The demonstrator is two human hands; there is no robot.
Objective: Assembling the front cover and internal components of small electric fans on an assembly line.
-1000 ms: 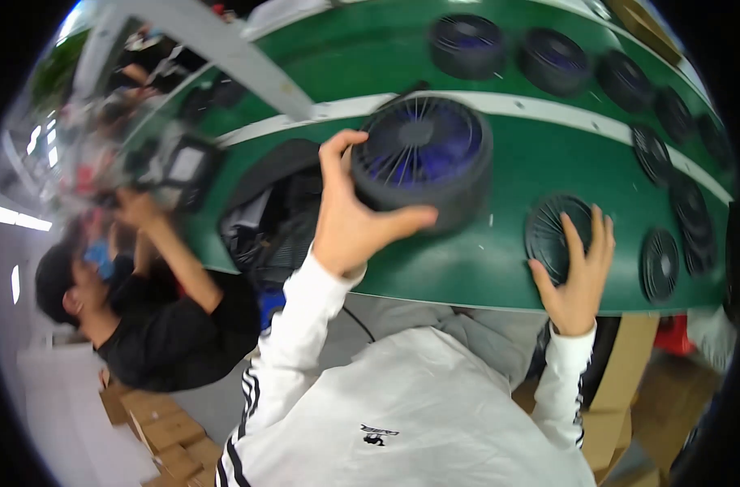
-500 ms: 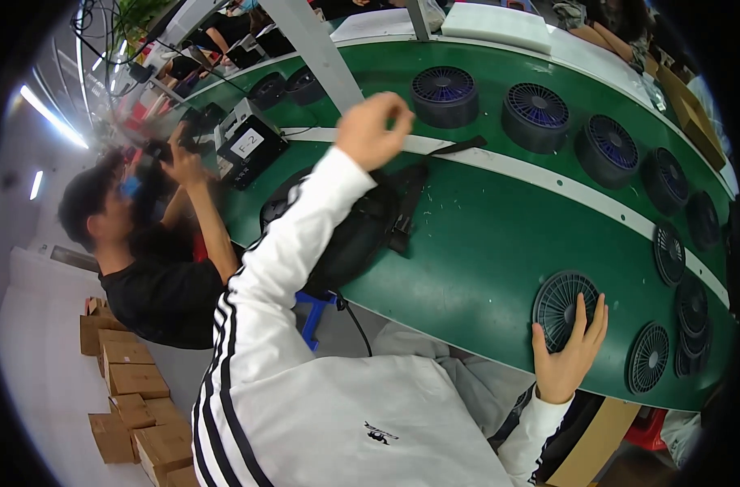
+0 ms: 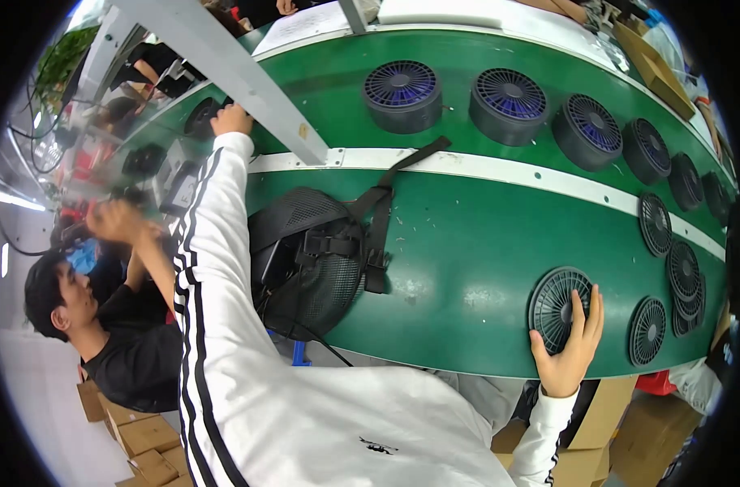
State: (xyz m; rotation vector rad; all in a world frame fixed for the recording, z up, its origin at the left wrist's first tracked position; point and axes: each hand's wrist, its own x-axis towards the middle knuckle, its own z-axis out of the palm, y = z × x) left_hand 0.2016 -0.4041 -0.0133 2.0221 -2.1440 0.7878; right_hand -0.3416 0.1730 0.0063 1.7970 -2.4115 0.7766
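Note:
On the near right of the green bench, my right hand (image 3: 566,353) rests on a black round fan grille (image 3: 555,307) with its fingers spread and the thumb at the rim. My left arm stretches to the far left, past the grey post. There my left hand (image 3: 233,122) curls over a dark round fan unit, which it mostly hides. Just left of it stands another dark fan unit (image 3: 200,119). Between my arms lies a black mesh bag (image 3: 313,260) with straps and buckles.
Several fan units (image 3: 402,96) line the far side, behind a white rail (image 3: 484,166). More loose grilles (image 3: 648,331) lie at the right. A grey post (image 3: 248,81) rises beside my left arm. A person in black (image 3: 135,349) is at the left, near a box-shaped device (image 3: 178,183).
My left hand has gone from above the bench to the far-left fan units, and my view has shifted left. My right hand stays on the grille.

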